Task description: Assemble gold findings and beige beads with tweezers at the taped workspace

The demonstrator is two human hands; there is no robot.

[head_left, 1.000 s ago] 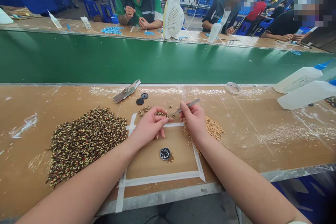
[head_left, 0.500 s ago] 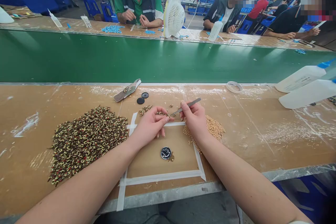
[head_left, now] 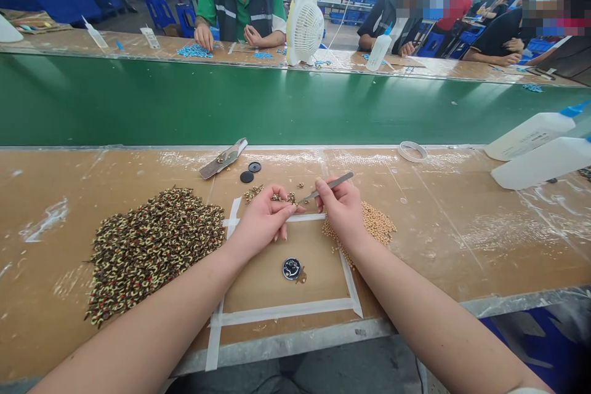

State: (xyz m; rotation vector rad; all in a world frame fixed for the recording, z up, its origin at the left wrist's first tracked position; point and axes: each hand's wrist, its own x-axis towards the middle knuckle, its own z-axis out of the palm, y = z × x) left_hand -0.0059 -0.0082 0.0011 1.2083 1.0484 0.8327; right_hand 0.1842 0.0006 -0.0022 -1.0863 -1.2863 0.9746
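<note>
My right hand (head_left: 340, 206) grips metal tweezers (head_left: 340, 179), their tips pointing left to the fingertips of my left hand (head_left: 264, 215). The left thumb and forefinger are pinched together; a tiny piece seems to sit there, too small to make out. Behind the left hand lies a small group of patterned pieces (head_left: 253, 192). Under and beside the right hand spreads a pile of small tan beads (head_left: 378, 225). Nearer to me, inside a white tape frame (head_left: 286, 312), a small round black dish (head_left: 291, 269) holds shiny liquid.
A large heap of dark, yellow and red pieces (head_left: 157, 246) covers the table's left. Black discs (head_left: 247, 177), a camouflage-patterned strip (head_left: 224, 159) and a tape roll (head_left: 412, 151) lie farther back. White bottles (head_left: 540, 163) rest at right. Beyond the green belt (head_left: 231, 101), co-workers sit by a fan (head_left: 305, 28).
My hands and the tweezers stay nearly still. Across the belt, the hand of the co-worker in green has moved down to the blue pieces. The co-worker at far right has shifted their hands.
</note>
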